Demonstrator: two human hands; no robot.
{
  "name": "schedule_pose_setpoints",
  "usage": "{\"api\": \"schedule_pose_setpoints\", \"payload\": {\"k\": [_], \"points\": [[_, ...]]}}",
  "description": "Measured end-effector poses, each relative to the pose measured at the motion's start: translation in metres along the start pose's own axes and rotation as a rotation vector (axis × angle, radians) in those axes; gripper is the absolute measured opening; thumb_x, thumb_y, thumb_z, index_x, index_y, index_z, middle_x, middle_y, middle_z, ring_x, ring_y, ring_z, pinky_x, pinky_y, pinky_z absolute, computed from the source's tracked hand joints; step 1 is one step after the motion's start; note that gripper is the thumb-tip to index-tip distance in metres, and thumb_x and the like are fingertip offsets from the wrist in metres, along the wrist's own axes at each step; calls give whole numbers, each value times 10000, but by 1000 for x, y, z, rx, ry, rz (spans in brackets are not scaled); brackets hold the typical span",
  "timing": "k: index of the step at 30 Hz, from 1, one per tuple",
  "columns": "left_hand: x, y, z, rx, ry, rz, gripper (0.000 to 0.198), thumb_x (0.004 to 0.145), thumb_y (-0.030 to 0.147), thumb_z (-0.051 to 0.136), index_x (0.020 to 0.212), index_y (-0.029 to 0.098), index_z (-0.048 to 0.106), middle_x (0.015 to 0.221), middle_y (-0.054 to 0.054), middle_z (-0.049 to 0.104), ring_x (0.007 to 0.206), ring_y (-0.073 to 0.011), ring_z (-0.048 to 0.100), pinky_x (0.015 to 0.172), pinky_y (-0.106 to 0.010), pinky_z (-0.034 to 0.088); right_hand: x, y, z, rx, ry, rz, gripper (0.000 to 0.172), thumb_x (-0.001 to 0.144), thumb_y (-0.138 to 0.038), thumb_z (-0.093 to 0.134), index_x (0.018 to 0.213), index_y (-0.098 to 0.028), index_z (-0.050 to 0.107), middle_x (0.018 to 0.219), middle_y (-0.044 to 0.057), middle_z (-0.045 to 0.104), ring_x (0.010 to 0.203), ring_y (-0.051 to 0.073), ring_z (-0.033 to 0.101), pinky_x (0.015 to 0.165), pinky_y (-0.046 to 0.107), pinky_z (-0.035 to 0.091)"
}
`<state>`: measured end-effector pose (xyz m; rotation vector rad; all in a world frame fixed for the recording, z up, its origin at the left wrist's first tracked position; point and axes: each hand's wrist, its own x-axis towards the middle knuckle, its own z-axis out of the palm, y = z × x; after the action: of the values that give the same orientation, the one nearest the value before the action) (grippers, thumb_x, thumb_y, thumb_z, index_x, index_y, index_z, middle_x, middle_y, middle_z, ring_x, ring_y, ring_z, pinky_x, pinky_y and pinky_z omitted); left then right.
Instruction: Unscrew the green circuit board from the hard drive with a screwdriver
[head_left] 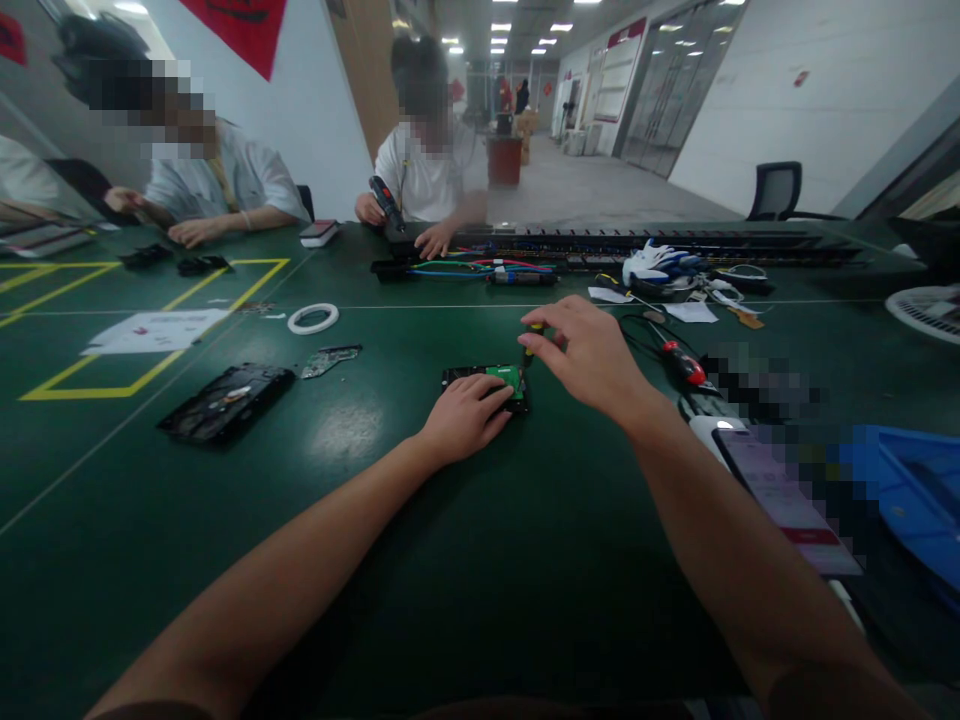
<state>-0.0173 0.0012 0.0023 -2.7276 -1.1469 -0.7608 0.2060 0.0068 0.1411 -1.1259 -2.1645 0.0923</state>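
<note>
A black hard drive [453,377] with a green circuit board [510,377] lies flat on the table in front of me. My left hand [469,410] rests over it, fingers across the top and thumb along the near side, gripping it. Between the thumb and fingers of my right hand [585,350] is a small screwdriver [531,345] with a yellow and black handle. It stands upright at the drive's right end; my view does not show clearly what its tip touches.
Left lie an opened black casing [229,400], a loose circuit board [330,360] and a white tape roll [313,318]. Right are a red screwdriver [684,362], a phone [784,490] and a blue tray [911,500]. Across the table, a co-worker holds a power screwdriver [386,203] near cables.
</note>
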Motion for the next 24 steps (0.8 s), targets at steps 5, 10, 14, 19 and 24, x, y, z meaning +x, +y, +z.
{"api": "schedule_pose_setpoints", "payload": {"k": [5,10,14,19,24], "points": [[0,0,-1,8,-7,7,403,1029,381,575,1394,218,629,1368,-121,640,1262,-308,607,1070,-523,511,0,-2,-1,27,-19,-28,149,948,-197,624,1060,-234,715,1063,78,720,932,252,646,853,395,479],[0,0,0,14,-10,3,402,1026,391,579,1389,226,635,1368,-120,642,1266,-311,606,1065,-528,516,-1,-4,-2,17,-31,-15,278,930,-148,574,1174,-215,690,1070,88,730,888,253,644,840,404,474],[0,0,0,12,-8,-1,397,1029,386,573,1394,242,634,1368,-116,639,1272,-304,607,1069,-518,517,-1,-3,0,17,-12,-20,225,943,-188,580,1125,-214,707,1076,92,713,912,254,638,856,402,473],[-1,0,-1,8,-5,-1,397,1034,396,561,1389,235,634,1364,-117,641,1281,-306,602,1074,-520,515,0,-2,0,55,-4,-2,109,970,-303,643,1020,-244,720,1026,71,675,916,243,630,820,379,480],[0,0,0,13,-4,3,403,1036,395,558,1388,214,631,1370,-114,640,1261,-303,608,1079,-513,509,1,-2,-1,42,-25,-29,103,950,-207,630,1016,-233,705,1026,70,705,936,244,638,848,388,470]]}}
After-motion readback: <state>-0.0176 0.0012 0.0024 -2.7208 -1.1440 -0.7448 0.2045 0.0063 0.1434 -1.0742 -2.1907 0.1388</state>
